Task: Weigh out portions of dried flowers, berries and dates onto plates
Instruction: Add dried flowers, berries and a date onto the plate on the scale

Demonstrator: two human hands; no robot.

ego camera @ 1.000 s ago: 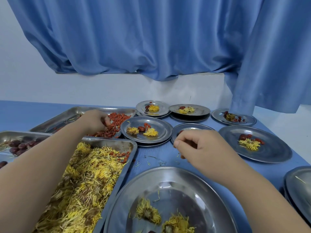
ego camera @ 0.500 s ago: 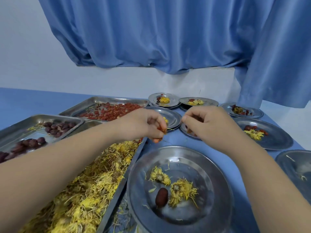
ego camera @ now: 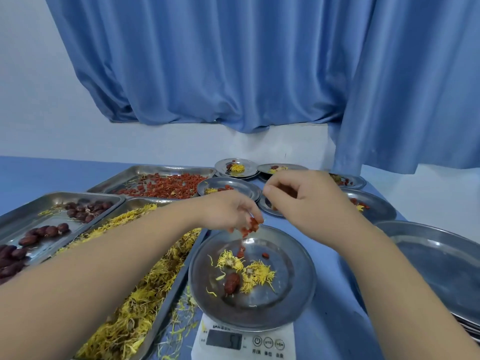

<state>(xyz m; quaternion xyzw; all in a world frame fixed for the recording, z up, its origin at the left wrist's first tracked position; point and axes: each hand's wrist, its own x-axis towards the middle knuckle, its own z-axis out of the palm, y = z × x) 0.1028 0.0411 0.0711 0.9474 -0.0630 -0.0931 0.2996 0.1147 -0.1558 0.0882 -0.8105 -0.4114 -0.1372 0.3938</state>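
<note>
A steel plate (ego camera: 296, 289) stands on a white digital scale (ego camera: 270, 344). On it lie two yellow dried flowers (ego camera: 255, 274), one dark red date (ego camera: 232, 281) and a few red berries (ego camera: 240, 253). My left hand (ego camera: 228, 213) hovers over the plate's far rim, its fingertips pinching a small bunch of red berries, some of which are falling. My right hand (ego camera: 309, 201) hangs just behind the plate with fingers curled; what it holds, if anything, is hidden.
To the left are trays of yellow flowers (ego camera: 135, 302), dates (ego camera: 52, 229) and red berries (ego camera: 161, 188). Several filled plates (ego camera: 235, 167) stand at the back. A stack of large bare plates (ego camera: 436, 268) sits at right. Blue curtain hangs behind.
My left hand came from the berry tray to above the plate on the scale and berries now drop onto it. The view tilted down, so the scale shows.
</note>
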